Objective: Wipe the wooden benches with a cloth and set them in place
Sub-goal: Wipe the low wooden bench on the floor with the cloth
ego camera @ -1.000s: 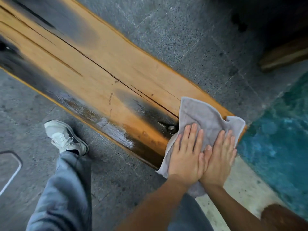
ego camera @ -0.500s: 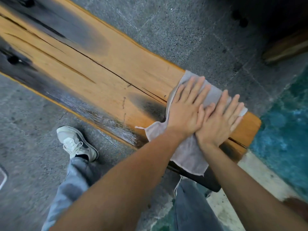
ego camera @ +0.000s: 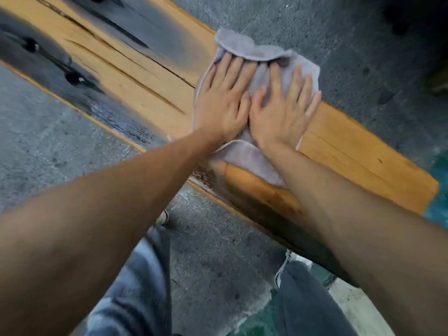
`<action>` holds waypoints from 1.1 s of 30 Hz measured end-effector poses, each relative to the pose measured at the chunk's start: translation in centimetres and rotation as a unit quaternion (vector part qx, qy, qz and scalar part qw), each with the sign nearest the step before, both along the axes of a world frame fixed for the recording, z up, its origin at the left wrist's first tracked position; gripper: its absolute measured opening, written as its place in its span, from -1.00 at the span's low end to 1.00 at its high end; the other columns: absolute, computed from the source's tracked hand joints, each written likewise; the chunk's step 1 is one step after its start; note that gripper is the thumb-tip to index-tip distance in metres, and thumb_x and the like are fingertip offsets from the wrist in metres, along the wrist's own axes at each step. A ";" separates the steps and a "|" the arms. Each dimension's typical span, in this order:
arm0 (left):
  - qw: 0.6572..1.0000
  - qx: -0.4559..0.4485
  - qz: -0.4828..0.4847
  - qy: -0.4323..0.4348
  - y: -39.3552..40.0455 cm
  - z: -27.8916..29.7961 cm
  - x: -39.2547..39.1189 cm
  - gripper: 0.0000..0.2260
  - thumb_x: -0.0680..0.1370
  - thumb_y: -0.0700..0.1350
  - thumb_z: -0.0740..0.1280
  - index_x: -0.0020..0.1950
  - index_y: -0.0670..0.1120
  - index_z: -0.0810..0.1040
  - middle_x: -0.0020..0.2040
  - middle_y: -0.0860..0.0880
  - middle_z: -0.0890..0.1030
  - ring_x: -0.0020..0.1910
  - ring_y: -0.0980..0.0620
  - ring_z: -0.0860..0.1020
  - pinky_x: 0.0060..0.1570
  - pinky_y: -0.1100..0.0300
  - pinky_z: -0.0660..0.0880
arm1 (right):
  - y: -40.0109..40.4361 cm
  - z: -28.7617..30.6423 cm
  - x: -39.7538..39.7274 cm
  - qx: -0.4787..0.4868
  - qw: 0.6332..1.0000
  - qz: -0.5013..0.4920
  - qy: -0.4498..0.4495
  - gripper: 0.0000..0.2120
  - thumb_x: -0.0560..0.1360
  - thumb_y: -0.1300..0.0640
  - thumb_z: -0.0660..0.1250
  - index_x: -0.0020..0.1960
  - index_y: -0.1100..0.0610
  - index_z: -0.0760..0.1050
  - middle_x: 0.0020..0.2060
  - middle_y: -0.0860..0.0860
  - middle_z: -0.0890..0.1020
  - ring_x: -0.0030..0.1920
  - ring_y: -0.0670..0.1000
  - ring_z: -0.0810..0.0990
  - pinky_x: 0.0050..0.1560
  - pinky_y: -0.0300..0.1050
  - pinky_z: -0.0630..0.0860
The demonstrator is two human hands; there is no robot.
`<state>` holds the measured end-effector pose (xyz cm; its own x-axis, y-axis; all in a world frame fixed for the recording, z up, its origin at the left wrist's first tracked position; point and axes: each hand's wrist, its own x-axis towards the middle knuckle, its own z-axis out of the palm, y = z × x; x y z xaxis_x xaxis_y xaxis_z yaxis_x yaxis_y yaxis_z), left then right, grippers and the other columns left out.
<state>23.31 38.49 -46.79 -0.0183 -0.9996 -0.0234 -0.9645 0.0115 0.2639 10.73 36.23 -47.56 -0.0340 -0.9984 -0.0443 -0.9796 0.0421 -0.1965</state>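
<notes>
Grey speckled stone floor (ego camera: 303,25) is seen pretty much everywhere, rough and kinda worn, with faint seams between slabs. A teal-green painted patch (ego camera: 438,214) is visible at the right edge, and more green paint (ego camera: 257,318) is smeared along the bottom next to a pale, whitish strip of ground (ego camera: 358,309). The top right corner is swallowed by dark shadow, where something brownish (ego camera: 440,81) is just barely made out, too blurred to tell. Light looks soft and flat.
</notes>
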 end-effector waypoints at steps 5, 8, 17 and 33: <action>0.994 0.006 0.101 0.037 10.2 -0.2 -1.7 -0.47 0.68 0.06 -0.07 0.64 -0.04 0.08 0.66 -0.07 0.07 0.64 -0.07 0.02 0.57 0.03 0.08 | 10.4 0.3 0.4 0.008 0.998 0.052 0.030 -0.49 0.71 -0.09 -0.16 0.65 -0.07 -0.02 0.64 0.13 0.04 0.64 0.14 -0.01 0.58 0.21 0.08; 0.996 0.045 0.058 0.047 18.2 -0.1 -0.9 -0.47 0.68 -0.01 -0.02 0.65 -0.10 0.04 0.66 -0.10 0.03 0.64 -0.08 0.00 0.58 -0.02 0.08 | 16.6 0.7 -0.6 0.064 0.988 0.136 0.044 -0.45 0.70 -0.09 -0.13 0.66 -0.04 -0.10 0.64 0.16 0.00 0.64 0.17 -0.05 0.57 0.26 0.05; 1.000 0.009 0.009 -0.025 1.2 0.1 15.0 -0.47 0.66 0.03 -0.04 0.64 -0.04 0.09 0.65 -0.09 0.10 0.64 -0.04 0.06 0.58 0.01 0.04 | -0.4 0.9 14.5 0.039 0.994 0.097 0.031 -0.46 0.60 -0.15 0.01 0.58 -0.18 0.22 0.53 0.14 0.35 0.54 0.23 0.26 0.57 0.26 0.04; 0.992 0.038 0.105 0.052 14.0 -0.7 14.3 -0.47 0.66 0.00 0.00 0.63 -0.10 0.13 0.65 -0.08 0.10 0.64 -0.06 0.03 0.58 -0.07 0.06 | 10.6 0.5 14.9 0.076 0.975 0.185 0.094 -0.49 0.67 -0.06 -0.11 0.55 0.05 0.25 0.46 0.24 0.38 0.49 0.27 0.29 0.52 0.27 0.17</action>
